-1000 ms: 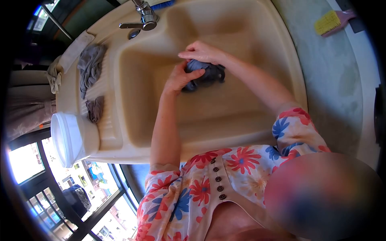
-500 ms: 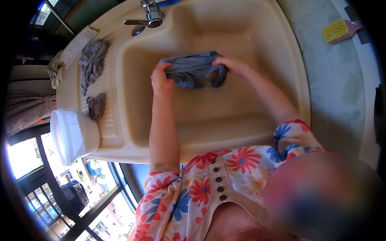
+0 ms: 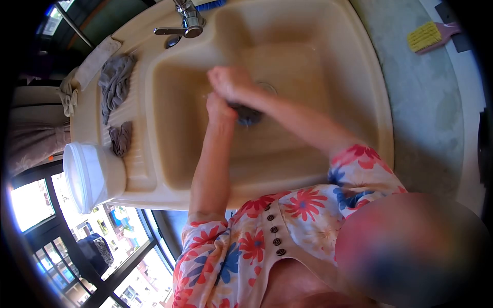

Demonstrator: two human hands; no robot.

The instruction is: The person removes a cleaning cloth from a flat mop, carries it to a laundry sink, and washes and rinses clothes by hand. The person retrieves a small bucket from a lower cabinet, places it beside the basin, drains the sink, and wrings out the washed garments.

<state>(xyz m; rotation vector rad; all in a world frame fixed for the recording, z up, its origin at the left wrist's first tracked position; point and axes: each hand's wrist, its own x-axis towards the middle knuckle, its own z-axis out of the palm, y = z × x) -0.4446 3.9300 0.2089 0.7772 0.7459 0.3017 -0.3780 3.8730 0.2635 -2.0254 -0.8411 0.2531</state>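
Over the beige sink (image 3: 354, 102), my left hand (image 3: 221, 107) and my right hand (image 3: 230, 83) are closed close together, the right one crossing above the left. Both grip a grey wet-looking cloth (image 3: 248, 115). Only a dark bunched part of it shows below the hands and beneath my right forearm; the rest is hidden in the fists. My right hand is slightly smeared by motion.
A chrome tap (image 3: 190, 23) stands at the sink's back edge. Grey cloths (image 3: 116, 84) and a smaller crumpled brown-grey cloth (image 3: 121, 137) lie on the ribbed drainer. A white bucket (image 3: 95, 177) is at the left. A yellow-bristled brush (image 3: 425, 38) lies at the right.
The cloth was stretched between my spread hands; now it is bunched and gripped in both fists. My right hand has moved left, crossing over my left hand.
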